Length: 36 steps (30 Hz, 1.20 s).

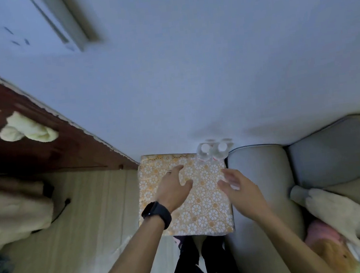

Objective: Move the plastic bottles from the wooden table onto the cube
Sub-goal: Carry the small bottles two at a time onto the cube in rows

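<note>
A cube (202,210) covered in orange-and-white flower print stands on the floor right in front of me. Two clear plastic bottles (212,151) with white caps stand upright side by side at its far right corner, against the wall. My left hand (176,187), with a black watch on the wrist and a ring, hovers over the cube's left half with fingers spread, holding nothing. My right hand (238,188) hovers over the cube's right edge, fingers apart and empty. Both hands are short of the bottles.
A dark wooden table (29,142) runs along the wall at the left with a pale rolled cloth (28,130) on it. A grey sofa (312,166) with a cushion touches the cube's right side. Light wood floor (89,214) lies at the left, with a black cable.
</note>
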Tool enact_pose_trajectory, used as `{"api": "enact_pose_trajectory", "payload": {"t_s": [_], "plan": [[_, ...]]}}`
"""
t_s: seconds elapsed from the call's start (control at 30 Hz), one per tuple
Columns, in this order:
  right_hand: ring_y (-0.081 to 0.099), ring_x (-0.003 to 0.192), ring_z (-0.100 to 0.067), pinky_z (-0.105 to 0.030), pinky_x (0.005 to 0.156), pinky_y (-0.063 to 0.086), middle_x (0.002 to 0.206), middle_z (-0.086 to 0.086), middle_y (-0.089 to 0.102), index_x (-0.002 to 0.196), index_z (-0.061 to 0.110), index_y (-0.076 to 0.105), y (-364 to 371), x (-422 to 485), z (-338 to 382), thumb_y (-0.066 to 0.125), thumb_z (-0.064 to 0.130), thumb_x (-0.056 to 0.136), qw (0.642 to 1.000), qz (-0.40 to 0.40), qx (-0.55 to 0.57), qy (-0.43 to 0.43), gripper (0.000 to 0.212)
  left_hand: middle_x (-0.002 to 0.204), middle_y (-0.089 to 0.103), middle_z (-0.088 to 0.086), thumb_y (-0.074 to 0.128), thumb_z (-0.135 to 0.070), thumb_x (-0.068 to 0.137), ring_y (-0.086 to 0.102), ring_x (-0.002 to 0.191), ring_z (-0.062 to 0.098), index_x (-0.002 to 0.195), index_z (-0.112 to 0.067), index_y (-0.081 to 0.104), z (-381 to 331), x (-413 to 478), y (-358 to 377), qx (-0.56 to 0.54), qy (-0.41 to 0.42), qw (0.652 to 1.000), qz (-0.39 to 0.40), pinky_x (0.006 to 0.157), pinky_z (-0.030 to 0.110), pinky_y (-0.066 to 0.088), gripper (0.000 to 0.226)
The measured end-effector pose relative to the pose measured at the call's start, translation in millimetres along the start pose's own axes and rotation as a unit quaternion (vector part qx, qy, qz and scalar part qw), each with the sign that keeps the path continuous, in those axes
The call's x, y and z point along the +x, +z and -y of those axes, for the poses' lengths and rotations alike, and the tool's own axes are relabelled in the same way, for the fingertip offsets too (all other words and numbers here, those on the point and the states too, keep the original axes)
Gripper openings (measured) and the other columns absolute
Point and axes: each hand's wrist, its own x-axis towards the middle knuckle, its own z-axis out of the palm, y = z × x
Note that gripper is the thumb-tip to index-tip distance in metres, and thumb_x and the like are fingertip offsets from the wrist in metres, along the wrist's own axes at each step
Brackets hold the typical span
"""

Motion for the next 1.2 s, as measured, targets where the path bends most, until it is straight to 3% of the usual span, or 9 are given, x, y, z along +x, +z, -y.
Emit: {"api": "enact_pose_trajectory", "payload": {"t_s": [0.13,0.2,0.33,0.5,0.6,0.7,0.83,1.07,1.2], "plan": [[0.053,0.114,0.004,-0.021,0.099,0.039,0.118,0.032,0.056,0.121,0.042,0.064,-6,-36,55,0.06,0.041,0.098,0.989,-0.009,-0.081,-0.122,0.024,0.146,0.051,0.001,0.058,-0.039,0.096,0.049,0.133,0.019,0.146,-0.026,0.044,4,-62,-45,-0.008,0.023,0.996,-0.087,0.103,0.031,0.042,0.054],[0.051,0.109,0.006,-0.013,0.09,0.036,0.115,0.03,0.057,0.12,0.039,0.067,-6,-52,82,0.059,0.04,0.099,0.973,-0.006,-0.126,-0.195,0.023,0.143,0.053,0.0,0.057,-0.039,0.097,0.049,0.132,0.019,0.145,-0.028,0.046,14,-96,-65,-0.004,0.016,0.989,-0.146,0.104,0.032,0.042,0.05],[0.046,0.113,0.008,-0.006,0.095,0.03,0.109,0.033,0.053,0.117,0.03,0.073,10,-63,119,0.058,0.036,0.1,0.93,0.02,-0.17,-0.327,0.023,0.132,0.06,0.0,0.053,-0.033,0.099,0.052,0.123,0.022,0.141,-0.03,0.052,41,-164,-94,0.019,-0.035,0.967,-0.253,0.1,0.033,0.043,0.043],[0.053,0.125,-0.009,-0.029,0.103,0.043,0.121,0.023,0.063,0.119,0.035,0.071,66,-81,143,0.054,0.045,0.097,0.882,0.147,-0.206,-0.397,0.029,0.116,0.065,0.004,0.057,-0.032,0.097,0.058,0.113,0.026,0.133,-0.035,0.058,94,-263,-87,-0.026,-0.169,0.921,-0.35,0.098,0.037,0.046,0.037],[0.058,0.114,0.003,-0.017,0.097,0.044,0.116,0.022,0.067,0.114,0.036,0.072,115,-113,157,0.058,0.039,0.098,0.838,0.233,-0.208,-0.448,0.021,0.125,0.065,0.002,0.059,-0.034,0.095,0.059,0.117,0.025,0.132,-0.034,0.059,123,-331,-68,-0.038,-0.238,0.886,-0.396,0.1,0.037,0.046,0.037],[0.057,0.105,0.013,-0.006,0.09,0.038,0.113,0.021,0.067,0.113,0.031,0.073,169,-171,177,0.062,0.034,0.097,0.772,0.321,-0.224,-0.501,0.02,0.128,0.066,0.0,0.063,-0.035,0.093,0.059,0.119,0.024,0.129,-0.031,0.063,144,-411,-45,-0.065,-0.304,0.834,-0.456,0.101,0.035,0.046,0.036],[0.054,0.119,-0.006,-0.026,0.104,0.04,0.117,0.022,0.064,0.116,0.038,0.071,242,-275,189,0.061,0.041,0.095,0.656,0.411,-0.264,-0.575,0.023,0.129,0.066,0.0,0.062,-0.035,0.095,0.058,0.121,0.023,0.13,-0.027,0.063,164,-524,-8,-0.1,-0.398,0.738,-0.535,0.1,0.031,0.044,0.036],[0.061,0.112,-0.01,-0.036,0.106,0.045,0.109,0.018,0.071,0.112,0.034,0.073,339,-494,157,0.064,0.042,0.092,0.446,0.52,-0.223,-0.693,0.023,0.122,0.067,-0.001,0.065,-0.036,0.092,0.06,0.117,0.019,0.127,-0.031,0.064,187,-717,87,-0.165,-0.494,0.567,-0.639,0.098,0.036,0.049,0.035],[0.051,0.123,-0.012,-0.023,0.106,0.035,0.118,0.015,0.068,0.117,0.034,0.072,378,-622,109,0.068,0.036,0.093,0.361,0.551,-0.206,-0.724,0.024,0.124,0.065,-0.009,0.056,-0.048,0.09,0.06,0.117,0.012,0.126,-0.038,0.061,199,-826,147,-0.179,-0.537,0.483,-0.668,0.094,0.038,0.053,0.038]]}}
